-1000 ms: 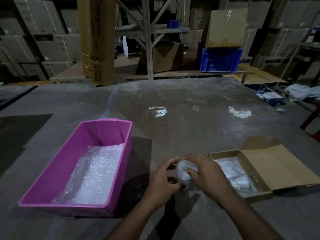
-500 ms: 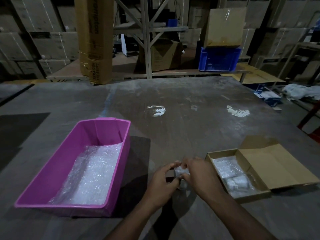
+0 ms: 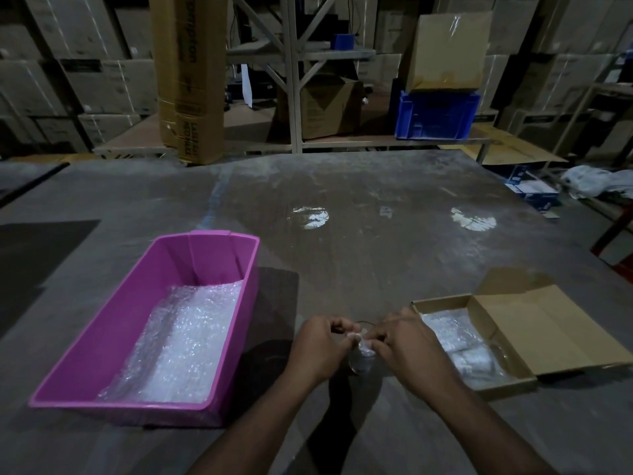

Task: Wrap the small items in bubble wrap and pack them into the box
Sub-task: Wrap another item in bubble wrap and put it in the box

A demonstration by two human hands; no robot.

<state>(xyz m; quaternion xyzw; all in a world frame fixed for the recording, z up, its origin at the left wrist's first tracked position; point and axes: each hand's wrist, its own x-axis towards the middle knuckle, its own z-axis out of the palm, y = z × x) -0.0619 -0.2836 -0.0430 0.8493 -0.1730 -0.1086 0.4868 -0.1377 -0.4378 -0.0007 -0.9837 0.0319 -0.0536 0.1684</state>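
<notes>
- The small bubble-wrapped bundle (image 3: 363, 348) sat between your two hands, low over the bench (image 3: 359, 234), just left of the cardboard box (image 3: 445, 303).
- What lay inside the wrap could not be made out; only crumpled clear film showed between your fingers.
- Your left hand (image 3: 317, 349) had its grip narrow, thumb and fingertips pinching the left side of the bundle.
- Your right hand (image 3: 407, 347) did the same from the other side, fingers curled down and pinching the wrap, the back of the hand hiding most of it.
- Both forearms reached in from the bottom edge and met over the near middle of the bench.
- The cardboard box lay open just beside your right hand, its lid (image 3: 548, 330) folded flat to the right, with wrapped pieces (image 3: 455, 344) already lying in it.
- The pink tub (image 3: 102, 358) stood well apart to your left, with a sheet of bubble wrap (image 3: 181, 344) spread along its floor.
- Across the bench, a tall carton (image 3: 188, 80) stood upright against the shelving, and a blue crate (image 3: 436, 114) sat on the low shelf with a brown box (image 3: 448, 49) on top of it.
</notes>
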